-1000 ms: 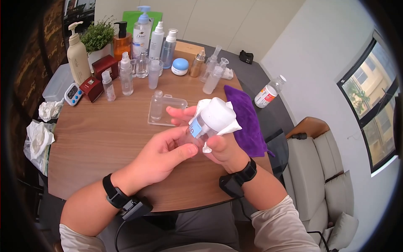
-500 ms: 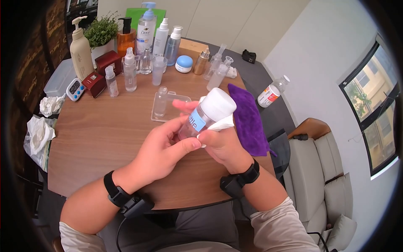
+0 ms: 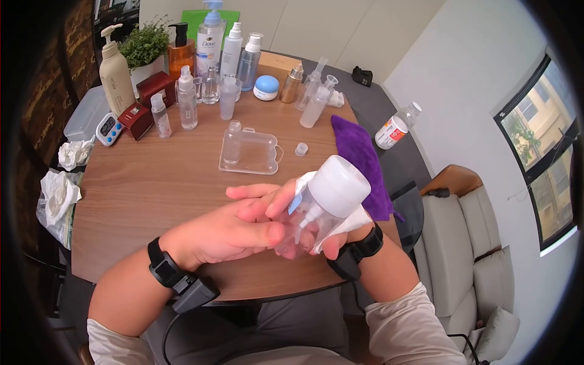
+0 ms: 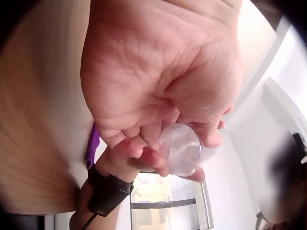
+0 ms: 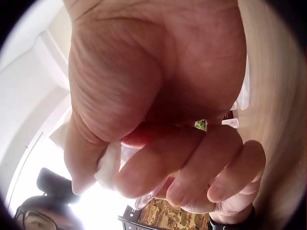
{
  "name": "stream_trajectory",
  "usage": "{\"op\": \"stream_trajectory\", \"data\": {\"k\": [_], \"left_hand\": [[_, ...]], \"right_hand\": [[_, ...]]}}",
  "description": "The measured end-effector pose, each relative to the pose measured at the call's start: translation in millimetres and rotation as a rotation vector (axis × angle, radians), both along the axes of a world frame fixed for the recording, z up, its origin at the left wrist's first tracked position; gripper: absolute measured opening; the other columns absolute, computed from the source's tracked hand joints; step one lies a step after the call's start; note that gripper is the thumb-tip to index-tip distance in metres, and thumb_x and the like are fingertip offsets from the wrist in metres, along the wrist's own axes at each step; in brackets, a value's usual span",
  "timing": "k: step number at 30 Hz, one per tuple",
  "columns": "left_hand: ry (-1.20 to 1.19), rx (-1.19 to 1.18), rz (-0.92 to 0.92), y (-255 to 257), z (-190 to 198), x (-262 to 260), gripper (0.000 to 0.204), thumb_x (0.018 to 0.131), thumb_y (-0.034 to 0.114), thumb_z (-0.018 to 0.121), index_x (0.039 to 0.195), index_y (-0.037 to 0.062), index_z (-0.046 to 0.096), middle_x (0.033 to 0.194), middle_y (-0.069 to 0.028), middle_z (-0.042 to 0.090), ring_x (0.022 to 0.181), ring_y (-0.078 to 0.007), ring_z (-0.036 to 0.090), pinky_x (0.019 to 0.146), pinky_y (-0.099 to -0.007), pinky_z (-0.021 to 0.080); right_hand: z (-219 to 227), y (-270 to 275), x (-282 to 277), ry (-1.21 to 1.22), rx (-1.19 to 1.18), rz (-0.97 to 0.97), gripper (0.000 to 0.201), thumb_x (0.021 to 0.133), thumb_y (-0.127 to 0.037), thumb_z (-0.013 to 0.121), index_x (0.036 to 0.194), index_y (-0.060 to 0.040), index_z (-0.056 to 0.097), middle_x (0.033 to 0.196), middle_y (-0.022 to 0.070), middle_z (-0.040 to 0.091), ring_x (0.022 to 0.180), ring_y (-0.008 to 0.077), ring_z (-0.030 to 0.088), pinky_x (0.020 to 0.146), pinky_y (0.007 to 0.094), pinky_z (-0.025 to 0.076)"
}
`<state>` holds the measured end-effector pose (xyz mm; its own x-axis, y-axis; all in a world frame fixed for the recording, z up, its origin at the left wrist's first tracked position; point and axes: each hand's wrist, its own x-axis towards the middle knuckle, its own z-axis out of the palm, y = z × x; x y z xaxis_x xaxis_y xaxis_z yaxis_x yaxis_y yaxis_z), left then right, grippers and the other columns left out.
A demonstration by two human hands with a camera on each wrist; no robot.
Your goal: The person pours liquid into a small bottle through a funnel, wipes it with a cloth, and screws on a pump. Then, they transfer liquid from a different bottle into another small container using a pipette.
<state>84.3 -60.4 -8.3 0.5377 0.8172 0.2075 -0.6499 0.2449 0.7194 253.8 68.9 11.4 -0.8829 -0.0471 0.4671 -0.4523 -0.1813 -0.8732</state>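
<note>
In the head view, a clear bottle with a wide white cap is held tilted above the front of the table, its cap toward the upper right. A thin pump tube shows inside it, and a blue label is partly hidden. My left hand grips the bottle's lower end between thumb and fingers; the left wrist view shows its round base there. My right hand curls around the far side, with a white tissue pinched by its thumb and wrapped against the bottle. Much of this hand is hidden behind the bottle in the head view.
Behind the hands lie a clear plastic case with a small bottle and a little clear cap. Several pump and spray bottles line the back. A purple cloth lies right, a timer and crumpled tissues left.
Both hands have shifted the bottle right and slightly nearer. Its label has turned mostly out of sight, my left fingers reach further over it, and the little cap on the table has come into view.
</note>
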Motion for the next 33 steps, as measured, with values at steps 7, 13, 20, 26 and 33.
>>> {"op": "stream_trajectory", "data": {"k": [7,13,20,26,33], "left_hand": [[0.321,0.154,0.343,6,4,0,0.049,0.102,0.038,0.073,0.132,0.0010,0.063,0.114,-0.0018,0.070,0.105,-0.0115,0.064,0.096,-0.0292,0.050],[0.314,0.157,0.513,10,4,-4,0.048,0.103,0.041,0.071,0.129,0.0013,0.064,0.114,-0.0013,0.069,0.103,-0.0100,0.061,0.096,-0.0288,0.048],[0.278,0.108,0.577,11,0,-8,0.052,0.105,0.045,0.066,0.138,0.0043,0.062,0.117,0.0024,0.068,0.103,-0.0085,0.057,0.090,-0.0278,0.041],[0.257,0.080,0.534,11,1,-12,0.042,0.107,0.038,0.065,0.134,0.0057,0.067,0.122,-0.0009,0.069,0.106,-0.0081,0.057,0.092,-0.0263,0.044],[0.062,0.090,0.308,11,3,-12,0.067,0.099,0.034,0.078,0.151,0.0039,0.049,0.126,-0.0067,0.070,0.115,-0.0159,0.064,0.101,-0.0344,0.051]], "right_hand": [[3,-1,3,-0.249,-0.144,-0.297,0.098,0.072,-0.053,0.096,0.145,-0.0013,0.057,0.160,0.0199,0.049,0.148,0.0327,0.047,0.119,0.0488,0.042],[0,0,-8,-0.175,-0.018,-0.489,0.117,0.073,-0.059,0.092,0.160,-0.0019,0.039,0.154,0.0157,0.054,0.137,0.0253,0.058,0.113,0.0411,0.049],[-18,8,-2,-0.167,-0.070,-0.558,0.096,0.098,-0.066,0.064,0.162,-0.0019,0.030,0.157,0.0206,0.050,0.142,0.0331,0.054,0.117,0.0479,0.046],[-23,11,1,-0.240,-0.036,-0.582,0.078,0.106,-0.046,0.060,0.162,-0.0006,0.030,0.160,0.0206,0.047,0.144,0.0323,0.052,0.118,0.0466,0.044],[12,1,8,-0.291,0.169,-0.505,0.066,0.101,-0.027,0.069,0.156,0.0013,0.047,0.164,0.0194,0.044,0.146,0.0284,0.049,0.118,0.0437,0.044]]}}
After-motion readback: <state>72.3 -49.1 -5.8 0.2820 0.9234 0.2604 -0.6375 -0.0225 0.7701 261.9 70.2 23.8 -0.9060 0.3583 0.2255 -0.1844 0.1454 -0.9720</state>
